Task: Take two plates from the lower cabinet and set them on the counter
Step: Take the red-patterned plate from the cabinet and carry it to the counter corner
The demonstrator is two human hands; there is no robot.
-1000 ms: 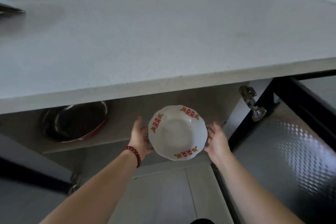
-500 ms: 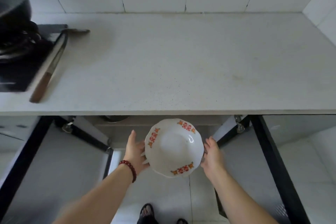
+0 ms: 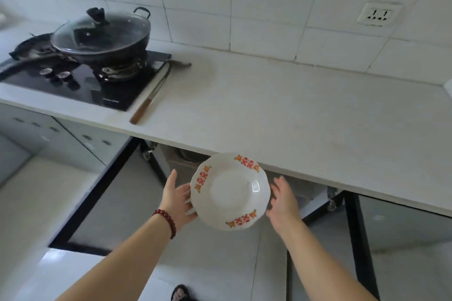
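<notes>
1. A person lifts a white plate [image 3: 230,192] with red-and-orange rim motifs between both hands, in the air just below and in front of the tabletop [image 3: 281,110] edge, over the open lower cabinet [image 3: 186,156].
2. The left hand [image 3: 177,199], a red bead bracelet [image 3: 166,221] at its wrist, has its grip pressed against the plate's left rim, fingers reaching beneath; the right hand [image 3: 283,200] cups the right rim with its fingers spread, so the plate is squeezed between two palms rather than pinched.
3. Risk: the plate's far rim sits right by the underside of the tabletop edge, and a straight lift would likely knock it there and jar it loose from a side-on hold.
4. Risk: the plate is tilted toward the camera; any slackening of either palm could let it slide out to the tiled floor [image 3: 220,276], near the sandalled foot [image 3: 181,293] at the bottom of the frame.
5. Risk: two cabinet doors stand open on either side, and a step sideways could catch a leg on them.
6. Count: one plate is clearly in hand; whether a second is stacked beneath cannot be told. None rests on the tabletop yet.
7. Also in view: one lidded wok [image 3: 102,34] on one gas hob [image 3: 80,80], one wooden-handled utensil [image 3: 151,93] lying beside it, one wall socket [image 3: 378,14].
</notes>
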